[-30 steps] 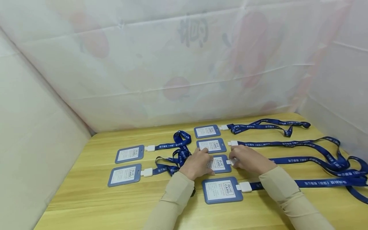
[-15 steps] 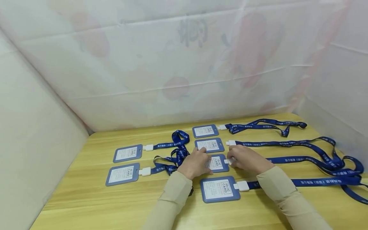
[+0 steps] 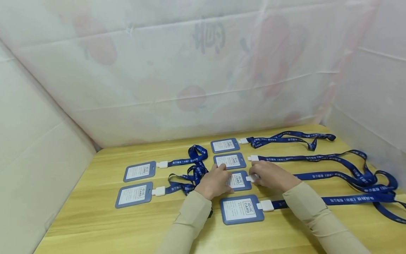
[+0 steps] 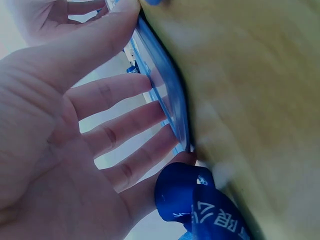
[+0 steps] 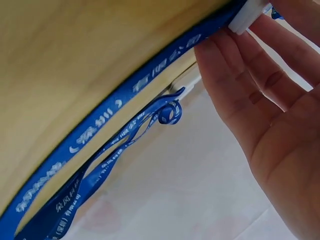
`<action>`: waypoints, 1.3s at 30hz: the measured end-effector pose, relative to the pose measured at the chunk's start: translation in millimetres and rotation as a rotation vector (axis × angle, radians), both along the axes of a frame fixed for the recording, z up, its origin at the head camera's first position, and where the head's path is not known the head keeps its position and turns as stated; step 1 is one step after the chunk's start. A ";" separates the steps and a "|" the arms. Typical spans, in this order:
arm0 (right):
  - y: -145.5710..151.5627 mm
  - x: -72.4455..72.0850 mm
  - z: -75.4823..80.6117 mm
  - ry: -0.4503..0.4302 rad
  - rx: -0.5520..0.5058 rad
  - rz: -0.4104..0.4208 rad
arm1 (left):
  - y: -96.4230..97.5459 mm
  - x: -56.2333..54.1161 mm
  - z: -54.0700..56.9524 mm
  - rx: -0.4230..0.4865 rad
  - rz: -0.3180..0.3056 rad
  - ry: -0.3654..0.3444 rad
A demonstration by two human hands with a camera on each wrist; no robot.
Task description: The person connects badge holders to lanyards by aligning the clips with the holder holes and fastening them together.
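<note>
A blue-framed badge holder [image 3: 240,180] with a white ID/IC card lies flat between both hands. My left hand [image 3: 214,181] covers its left part; in the left wrist view, spread, mostly straight fingers [image 4: 127,125] touch the rim of the holder [image 4: 175,95]. At its right end, my right hand [image 3: 274,174] pinches the white clip [image 5: 246,17] joining the holder to a blue printed lanyard [image 5: 107,107]. The clip is partly hidden by fingers. Nearer me lies another badge holder [image 3: 242,209]; just beyond lies a third [image 3: 229,160], its clip [image 3: 253,158] close to my right knuckles.
One more badge holder [image 3: 225,145] lies at the back of the wooden table [image 3: 104,225]. Two badge holders [image 3: 139,171] lie left, their lanyards [image 3: 197,169] bunched by my left hand. Other lanyards [image 3: 364,176] overlap at the right. White sheeting [image 3: 158,88] encloses the table.
The whole head view has shifted slightly left. Both hands stay at the same badge holder and clip, with barely any visible movement against the table.
</note>
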State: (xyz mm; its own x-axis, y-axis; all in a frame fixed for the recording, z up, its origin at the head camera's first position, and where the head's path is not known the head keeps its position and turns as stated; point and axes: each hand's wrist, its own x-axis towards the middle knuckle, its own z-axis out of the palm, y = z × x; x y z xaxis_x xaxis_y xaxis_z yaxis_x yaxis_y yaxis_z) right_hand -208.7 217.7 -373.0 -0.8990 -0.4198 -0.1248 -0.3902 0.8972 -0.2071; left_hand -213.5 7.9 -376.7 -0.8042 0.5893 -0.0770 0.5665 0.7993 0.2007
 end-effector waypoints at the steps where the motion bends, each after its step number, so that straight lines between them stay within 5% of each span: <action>1: 0.3 0.0 0.1 0.002 0.007 0.006 | 0.0 0.4 -0.2 -0.002 0.000 0.004; 15: 17.3 -3.1 3.9 -0.002 0.050 0.056 | 2.9 1.2 1.5 -0.085 -0.039 0.077; 24: 20.3 -9.0 13.4 -0.052 0.042 0.039 | 2.9 -2.6 12.8 -0.129 -0.045 0.120; 39: 14.5 -12.8 16.6 -0.045 0.053 0.048 | -0.4 -12.5 14.0 -0.097 -0.030 0.140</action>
State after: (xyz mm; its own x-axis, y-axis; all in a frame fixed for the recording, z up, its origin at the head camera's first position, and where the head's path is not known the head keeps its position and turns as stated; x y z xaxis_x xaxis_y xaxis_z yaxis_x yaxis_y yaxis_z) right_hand -221.5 232.2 -356.4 -0.8711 -0.4537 -0.1881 -0.4241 0.8880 -0.1777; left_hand -226.0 7.5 -362.7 -0.7931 0.6086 -0.0232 0.6076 0.7932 0.0408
